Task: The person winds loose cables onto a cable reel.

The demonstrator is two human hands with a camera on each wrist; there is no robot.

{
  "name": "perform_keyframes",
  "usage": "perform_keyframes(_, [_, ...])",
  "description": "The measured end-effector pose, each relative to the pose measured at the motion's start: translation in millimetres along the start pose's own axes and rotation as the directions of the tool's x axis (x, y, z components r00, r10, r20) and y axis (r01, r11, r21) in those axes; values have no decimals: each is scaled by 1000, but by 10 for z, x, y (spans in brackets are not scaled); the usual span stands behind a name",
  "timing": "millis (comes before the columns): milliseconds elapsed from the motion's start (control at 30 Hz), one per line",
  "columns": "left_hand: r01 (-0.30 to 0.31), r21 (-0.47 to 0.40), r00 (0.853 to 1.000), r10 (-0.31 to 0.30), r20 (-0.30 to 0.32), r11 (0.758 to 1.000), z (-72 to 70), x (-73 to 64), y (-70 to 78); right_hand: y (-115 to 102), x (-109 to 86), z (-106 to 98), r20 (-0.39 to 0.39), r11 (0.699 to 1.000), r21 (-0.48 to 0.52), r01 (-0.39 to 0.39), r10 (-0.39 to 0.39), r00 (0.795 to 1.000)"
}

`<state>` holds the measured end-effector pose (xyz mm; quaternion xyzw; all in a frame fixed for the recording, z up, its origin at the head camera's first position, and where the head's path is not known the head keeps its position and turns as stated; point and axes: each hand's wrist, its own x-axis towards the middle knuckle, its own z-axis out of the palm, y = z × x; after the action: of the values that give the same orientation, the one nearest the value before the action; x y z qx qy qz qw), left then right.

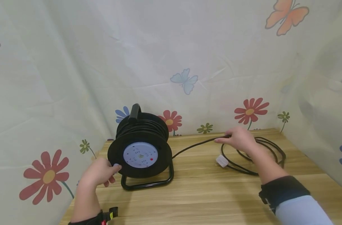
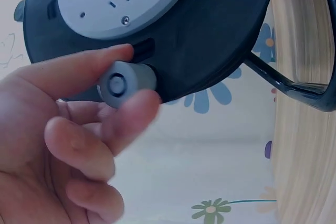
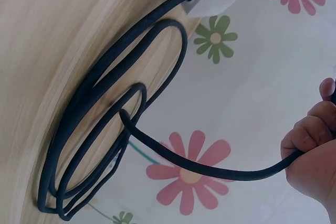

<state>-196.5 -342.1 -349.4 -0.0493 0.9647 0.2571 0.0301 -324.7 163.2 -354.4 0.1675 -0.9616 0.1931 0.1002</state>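
Note:
A black cable reel (image 1: pixel 140 147) with a pale socket disc (image 1: pixel 140 154) stands on its tube frame at the left of the table. My left hand (image 1: pixel 100 172) is at the lower left of the drum; in the left wrist view its thumb and finger pinch a grey winding knob (image 2: pixel 126 83). My right hand (image 1: pixel 239 139) grips the black cable (image 1: pixel 199 143), which runs from the reel rightward through the fingers. Beyond that hand, loose loops of cable (image 3: pixel 68 129) lie on the table, ending in a white plug (image 1: pixel 222 161).
The wooden table (image 1: pixel 193 193) carries the reel and the loose cable. Behind it and at both sides hangs a pale curtain (image 1: pixel 187 47) printed with flowers and butterflies. The reel's bent foot (image 1: pixel 148 186) sticks out in front of the drum.

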Motion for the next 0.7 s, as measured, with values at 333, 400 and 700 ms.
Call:
perform_keyframes(333, [32,-102,995,-41,-95,994,-77,1,-61,-183,80,93,5,999,27,40,-40,999])
perform_keyframes(400, [25,-106,993,-37,-112,994,-97,-3,-52,-208,86,111,3,998,57,39,-39,999])
perform_keyframes(700, [28,-167,982,-59,-179,985,-154,-25,30,-344,72,155,27,972,231,46,-54,998])
